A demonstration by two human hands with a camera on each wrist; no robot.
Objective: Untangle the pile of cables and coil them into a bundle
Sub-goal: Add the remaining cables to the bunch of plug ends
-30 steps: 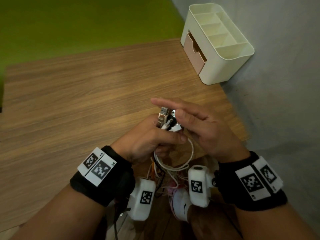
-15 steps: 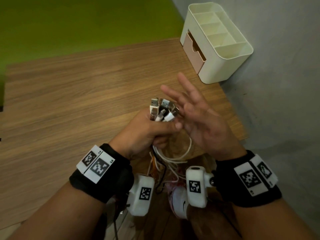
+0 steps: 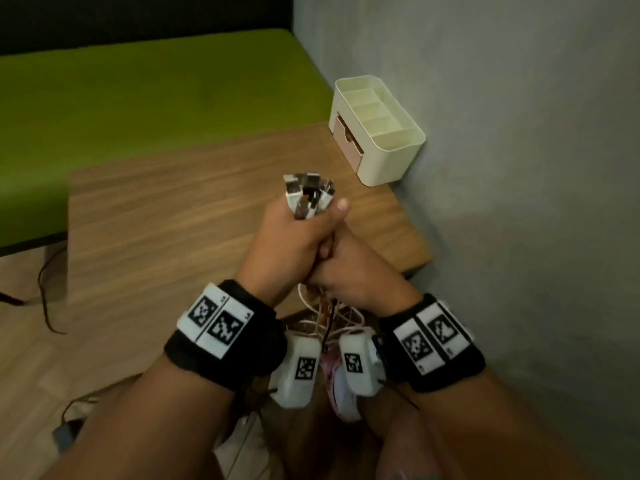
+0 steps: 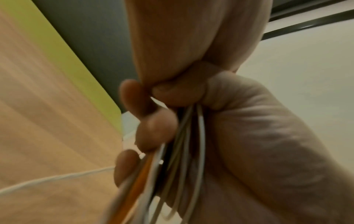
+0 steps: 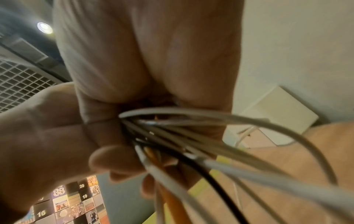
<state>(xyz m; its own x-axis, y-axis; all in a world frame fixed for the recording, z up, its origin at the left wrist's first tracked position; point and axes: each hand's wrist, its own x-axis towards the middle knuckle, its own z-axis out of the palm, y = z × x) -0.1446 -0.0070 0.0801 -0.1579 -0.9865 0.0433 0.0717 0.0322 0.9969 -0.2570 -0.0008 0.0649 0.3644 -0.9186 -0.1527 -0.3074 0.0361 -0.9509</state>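
Observation:
My left hand [image 3: 304,233] grips a bunch of cables just under their ends, so the USB plugs [image 3: 307,192] stick up out of the fist above the wooden table [image 3: 166,220]. Right below it, touching it, my right hand [image 3: 337,271] is closed around the same cables [image 3: 325,311], which hang down in white, orange and black strands towards my lap. In the left wrist view the strands [image 4: 184,144] run down between both hands. The right wrist view shows the cables [image 5: 191,133] fanning out from under my right palm [image 5: 143,53].
A cream desk organiser [image 3: 379,133] with a pink drawer stands at the table's far right corner against the grey wall [image 3: 519,168]. A green bench [image 3: 138,98] lies behind the table. A dark cord [image 3: 45,292] trails on the floor at the left.
My right hand, open beside the plugs before, has dropped below the left hand and closed around the cables. The left hand has lifted the plug ends higher.

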